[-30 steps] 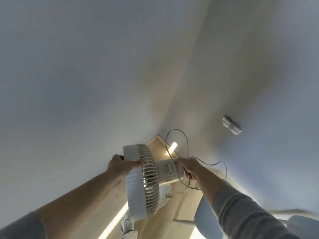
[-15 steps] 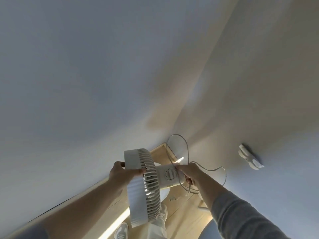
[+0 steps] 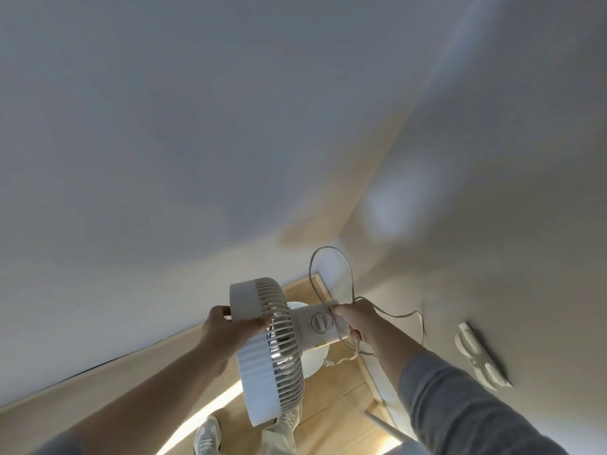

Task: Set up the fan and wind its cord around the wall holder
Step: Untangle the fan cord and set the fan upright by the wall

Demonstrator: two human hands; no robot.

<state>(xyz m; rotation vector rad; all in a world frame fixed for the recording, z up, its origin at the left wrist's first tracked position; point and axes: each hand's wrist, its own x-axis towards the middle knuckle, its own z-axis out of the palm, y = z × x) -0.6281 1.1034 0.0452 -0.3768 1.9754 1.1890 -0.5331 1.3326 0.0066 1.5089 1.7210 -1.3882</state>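
I hold a white fan point(image 3: 262, 353) in the air in front of a room corner. My left hand point(image 3: 230, 333) grips the rim of its round grille. My right hand point(image 3: 353, 320) grips the fan's neck beside the control dial point(image 3: 320, 322), together with loops of the pale cord point(image 3: 331, 274). One loop stands up above the hand, others hang to the right and below, ending at the plug point(image 3: 331, 362). The white wall holder point(image 3: 481, 359) is fixed to the right wall, apart from the cord.
Two white walls meet in a corner just behind the fan. Below is a light wood floor point(image 3: 331, 408) with a baseboard along each wall. My trouser leg and shoe point(image 3: 207, 435) show under the fan. A thin chair leg point(image 3: 382, 425) stands at the lower right.
The view has tilted and turned left, so the wall holder now sits lower and further right. Both hands keep the same grip on the fan and cord.
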